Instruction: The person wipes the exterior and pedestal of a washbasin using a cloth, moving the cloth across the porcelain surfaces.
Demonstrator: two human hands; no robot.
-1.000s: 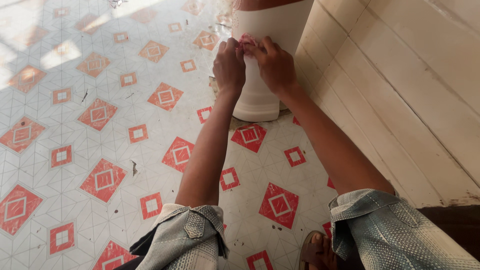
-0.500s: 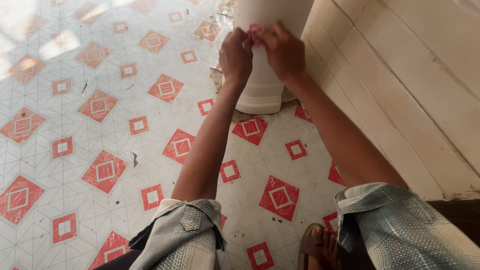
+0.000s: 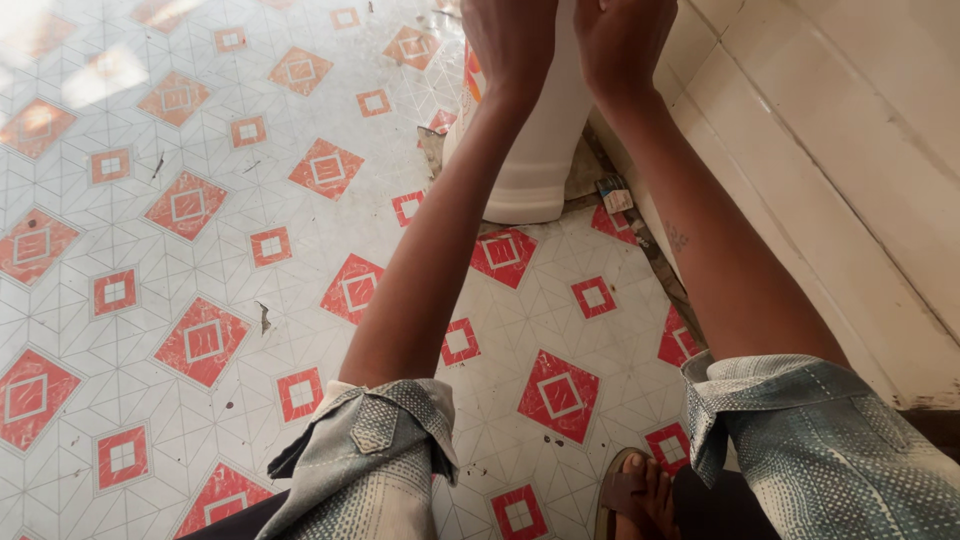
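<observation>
Container (image 3: 535, 150): a tall white plastic vessel standing upright on the floor (image 3: 200, 250), its base just beside the tiled wall (image 3: 850, 180). I judge it stiff-walled but smooth, so likely slippery under bare palms; its weight depends on contents I cannot see. The flared base looks the surest place to take hold, or both sides of the body at once.

My left hand (image 3: 512, 40) and right hand (image 3: 622, 40) sit against the upper body of the container, close together at the top edge of the view. The fingers are cut off there, so I cannot tell whether they grip anything.

Against the frame half a second ago, both hands are higher on the container, the pink scrap between them is out of sight, and a small packet (image 3: 613, 194) now shows by the base.
</observation>
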